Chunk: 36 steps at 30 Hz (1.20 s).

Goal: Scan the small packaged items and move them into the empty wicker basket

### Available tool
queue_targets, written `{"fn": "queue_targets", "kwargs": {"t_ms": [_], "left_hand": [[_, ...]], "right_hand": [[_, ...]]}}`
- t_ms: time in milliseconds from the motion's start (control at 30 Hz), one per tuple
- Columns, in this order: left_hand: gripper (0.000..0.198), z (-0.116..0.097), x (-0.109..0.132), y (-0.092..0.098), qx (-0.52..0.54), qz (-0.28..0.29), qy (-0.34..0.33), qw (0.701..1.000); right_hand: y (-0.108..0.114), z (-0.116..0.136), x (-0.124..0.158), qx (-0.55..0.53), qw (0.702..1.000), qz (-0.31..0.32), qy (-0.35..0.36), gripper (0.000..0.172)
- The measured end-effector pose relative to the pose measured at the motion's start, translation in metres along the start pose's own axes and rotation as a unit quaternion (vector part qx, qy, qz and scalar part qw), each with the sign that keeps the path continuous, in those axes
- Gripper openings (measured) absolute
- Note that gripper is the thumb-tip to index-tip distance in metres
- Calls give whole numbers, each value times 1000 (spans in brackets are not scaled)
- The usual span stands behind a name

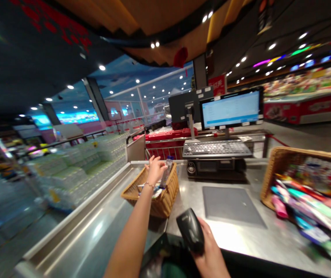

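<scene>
Right hand (211, 247) gripped the scanner (191, 228); left hand (155, 170) hung over the basket (169, 197), any pinch there, I couldn't tell!

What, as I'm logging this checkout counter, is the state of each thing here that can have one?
Left hand: over the left basket, fingers partly spread; grip unclear
Right hand: closed around the scanner
Scanner: held
Left basket: upright, items inside
Right basket: tipped, items spilling out
Monitor: on
Ceiling lights: lit
</scene>
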<state>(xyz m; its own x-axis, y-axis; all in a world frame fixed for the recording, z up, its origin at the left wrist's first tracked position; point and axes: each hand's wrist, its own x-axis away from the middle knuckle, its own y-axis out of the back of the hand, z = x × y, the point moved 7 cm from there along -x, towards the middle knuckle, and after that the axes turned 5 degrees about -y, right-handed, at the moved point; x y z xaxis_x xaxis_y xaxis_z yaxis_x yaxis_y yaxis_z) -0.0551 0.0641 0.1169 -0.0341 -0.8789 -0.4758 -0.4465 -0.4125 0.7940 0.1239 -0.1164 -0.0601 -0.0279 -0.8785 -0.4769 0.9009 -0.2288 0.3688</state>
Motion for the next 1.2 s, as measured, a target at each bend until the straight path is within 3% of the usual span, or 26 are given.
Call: {"fn": "queue_targets", "kwargs": {"t_ms": [267, 633, 900, 1033, 1200], "left_hand": [[13, 12, 2, 4, -41, -33, 30, 998], [15, 29, 16, -24, -81, 8, 49, 995], [19, 43, 27, -38, -106, -11, 88, 990], [25, 26, 38, -40, -115, -36, 79, 990], [28, -21, 52, -55, -76, -16, 38, 996]], "right_hand": [[1, 5, 0, -34, 999, -21, -10, 47], [0, 1, 2, -70, 996, -54, -31, 44], [6, -3, -1, -67, 996, -51, -12, 46], [15, -4, -1, -66, 996, -59, -23, 45], [30, -5, 0, -68, 994, -71, -37, 43]]}}
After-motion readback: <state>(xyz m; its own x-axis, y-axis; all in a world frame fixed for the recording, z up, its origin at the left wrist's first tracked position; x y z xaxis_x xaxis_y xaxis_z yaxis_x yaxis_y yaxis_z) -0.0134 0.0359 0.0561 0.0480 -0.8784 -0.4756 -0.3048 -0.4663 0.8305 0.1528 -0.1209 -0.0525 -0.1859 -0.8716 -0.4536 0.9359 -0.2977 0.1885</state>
